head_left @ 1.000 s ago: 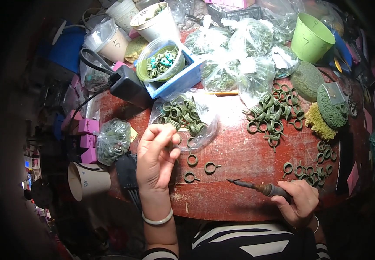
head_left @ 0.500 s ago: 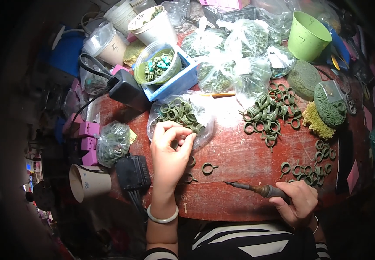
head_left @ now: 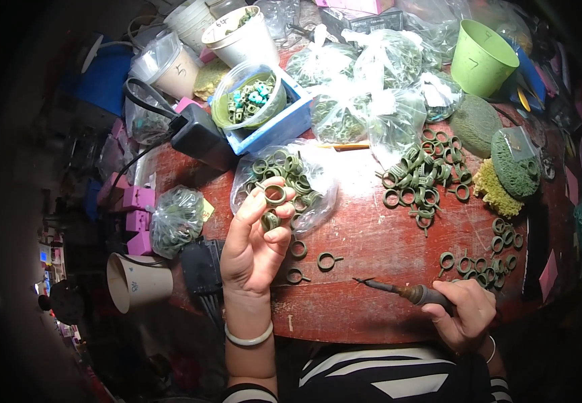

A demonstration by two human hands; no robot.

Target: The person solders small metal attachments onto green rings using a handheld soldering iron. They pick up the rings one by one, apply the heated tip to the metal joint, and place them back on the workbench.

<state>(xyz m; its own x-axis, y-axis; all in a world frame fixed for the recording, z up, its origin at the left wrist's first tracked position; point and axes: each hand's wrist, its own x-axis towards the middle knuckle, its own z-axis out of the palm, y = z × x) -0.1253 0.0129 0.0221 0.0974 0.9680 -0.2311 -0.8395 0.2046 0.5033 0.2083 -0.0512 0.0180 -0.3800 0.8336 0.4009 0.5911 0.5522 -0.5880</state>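
- Green ring (head_left: 275, 203): raised in the left hand (head_left: 249, 258), above the left half of the table (head_left: 345, 316).
- Second ring (head_left: 270, 221): lower in the same hand, beside the curled fingers.
- Left hand: thumb and fingers gripping the green ring.
- Right hand (head_left: 469, 312): fingers closed around a pointed tool (head_left: 428, 297) at the front edge, tip leftward.
- Plastic bag (head_left: 326, 201): spread behind the left hand, bearing rings.
- Ring heap (head_left: 423, 176): on the right half.
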